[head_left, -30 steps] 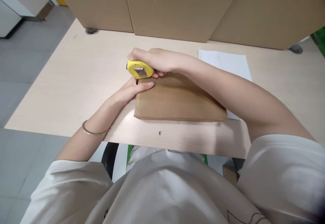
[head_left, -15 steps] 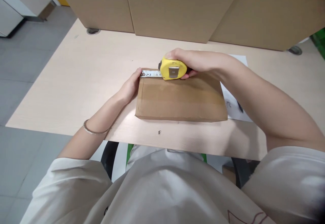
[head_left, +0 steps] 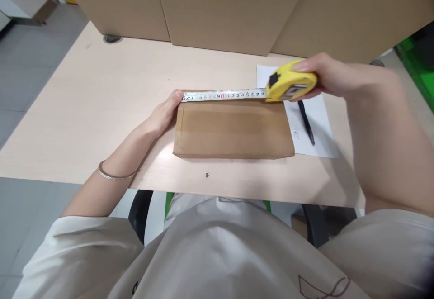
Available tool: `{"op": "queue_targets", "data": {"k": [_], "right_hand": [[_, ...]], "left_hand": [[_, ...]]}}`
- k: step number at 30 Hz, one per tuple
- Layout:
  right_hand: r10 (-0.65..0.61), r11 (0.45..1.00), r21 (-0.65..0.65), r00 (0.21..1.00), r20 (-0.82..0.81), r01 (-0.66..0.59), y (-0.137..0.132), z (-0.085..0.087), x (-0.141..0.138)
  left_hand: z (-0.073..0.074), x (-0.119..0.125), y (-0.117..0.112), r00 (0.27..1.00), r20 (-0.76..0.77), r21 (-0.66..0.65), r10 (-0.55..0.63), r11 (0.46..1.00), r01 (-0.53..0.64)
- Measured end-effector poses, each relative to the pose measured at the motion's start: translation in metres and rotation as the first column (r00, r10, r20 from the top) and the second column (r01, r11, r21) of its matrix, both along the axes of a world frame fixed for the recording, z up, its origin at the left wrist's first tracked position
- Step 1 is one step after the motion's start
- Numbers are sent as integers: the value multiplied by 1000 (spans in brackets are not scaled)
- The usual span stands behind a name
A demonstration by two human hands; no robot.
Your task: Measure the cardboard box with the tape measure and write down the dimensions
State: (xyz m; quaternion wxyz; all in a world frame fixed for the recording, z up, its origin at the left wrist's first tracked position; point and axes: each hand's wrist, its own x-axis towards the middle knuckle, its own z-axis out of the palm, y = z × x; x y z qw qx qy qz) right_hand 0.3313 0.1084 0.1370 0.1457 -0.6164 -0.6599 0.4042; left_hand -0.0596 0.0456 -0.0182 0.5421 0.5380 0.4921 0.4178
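Note:
A flat brown cardboard box (head_left: 233, 129) lies on the pale wooden table (head_left: 84, 109) in front of me. My right hand (head_left: 325, 76) is closed around a yellow tape measure case (head_left: 290, 85), held just past the box's far right corner. The white tape blade (head_left: 224, 95) runs along the box's far edge. My left hand (head_left: 164, 111) pinches the blade's end down at the box's far left corner. A bangle sits on my left wrist.
A white sheet of paper (head_left: 315, 127) lies right of the box with a dark pen (head_left: 306, 121) on it. Tall cardboard panels (head_left: 220, 9) stand along the table's far side. Grey floor shows at left, something green at right.
My right hand has pulled the tape case rightward from the box's left corner to past its right corner, drawing out the blade. My left hand stayed holding the blade's end.

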Motion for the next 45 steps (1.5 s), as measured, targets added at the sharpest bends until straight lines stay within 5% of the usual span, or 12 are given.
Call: {"op": "queue_targets", "data": {"k": [2, 5, 12, 24, 27, 30, 33, 38, 45], "right_hand": [[-259, 962, -89, 966, 11, 258, 0, -3, 24], [-416, 899, -139, 909, 24, 416, -1, -12, 45], [-349, 925, -180, 935, -56, 334, -3, -26, 46], [-348, 936, -52, 938, 3, 347, -5, -8, 48], [-42, 998, 38, 999, 9, 41, -13, -3, 38], [272, 923, 216, 938, 216, -317, -29, -6, 7], [311, 829, 319, 852, 421, -460, -48, -18, -34], [403, 613, 481, 771, 493, -627, -61, -44, -75], [411, 574, 512, 766, 495, -639, -62, -53, -80]], "left_hand": [[2, 2, 0, 1000, 21, -17, -1, 1000, 1], [6, 4, -1, 999, 52, -42, -15, 999, 17], [16, 8, -4, 997, 48, -23, -53, 998, 54], [22, 3, -5, 989, 41, 19, -143, 990, 142], [22, 2, -4, 981, 53, 37, -184, 983, 182], [15, -1, -1, 981, 59, 36, -182, 983, 180], [6, -8, 4, 987, 49, 17, -153, 988, 152], [5, -27, 10, 980, -11, -1, -198, 980, 198], [18, -34, 9, 958, -94, -10, -271, 962, 271]]}}
